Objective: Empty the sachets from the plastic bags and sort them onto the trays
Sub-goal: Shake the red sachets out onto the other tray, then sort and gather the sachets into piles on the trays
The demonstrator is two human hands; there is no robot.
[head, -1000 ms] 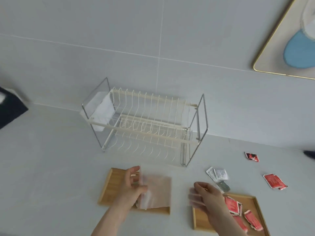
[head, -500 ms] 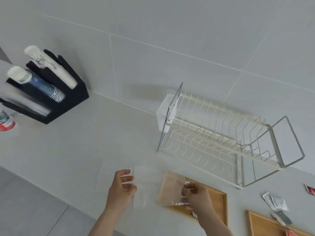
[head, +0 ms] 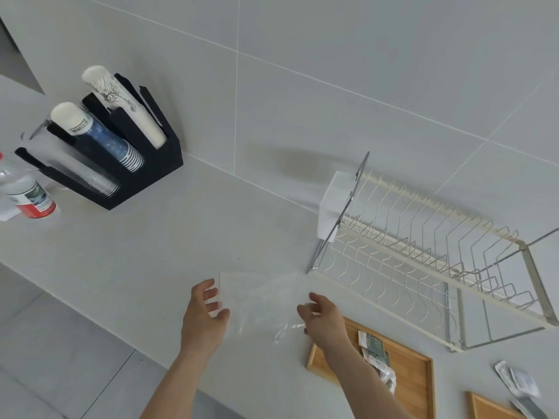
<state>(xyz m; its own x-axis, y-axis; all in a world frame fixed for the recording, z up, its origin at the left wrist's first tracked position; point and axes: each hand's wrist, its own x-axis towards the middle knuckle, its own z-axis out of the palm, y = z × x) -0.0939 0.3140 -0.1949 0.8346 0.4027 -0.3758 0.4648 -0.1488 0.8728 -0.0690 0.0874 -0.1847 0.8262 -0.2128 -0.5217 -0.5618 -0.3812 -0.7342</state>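
Clear empty plastic bags (head: 260, 300) lie flat on the grey counter between my hands. My left hand (head: 204, 319) pinches their left edge between thumb and fingers. My right hand (head: 323, 320) hovers at their crinkled right edge with its fingers apart, holding nothing. To the right, my right forearm partly covers a wooden tray (head: 414, 379) holding white and grey-green sachets (head: 375, 350). A second wooden tray (head: 490, 409) shows only its corner at the bottom right. Loose white sachets (head: 517, 381) lie on the counter above it.
A wire dish rack (head: 423, 267) stands against the tiled wall behind the trays. A black cup holder (head: 127, 164) with stacked cups and a plastic bottle (head: 27, 195) stand at the far left. The counter's front edge runs diagonally below my left arm.
My view has swung left, away from the trays. Both hands carried the empty bags left off the first tray and laid them on the counter; my right hand let go.
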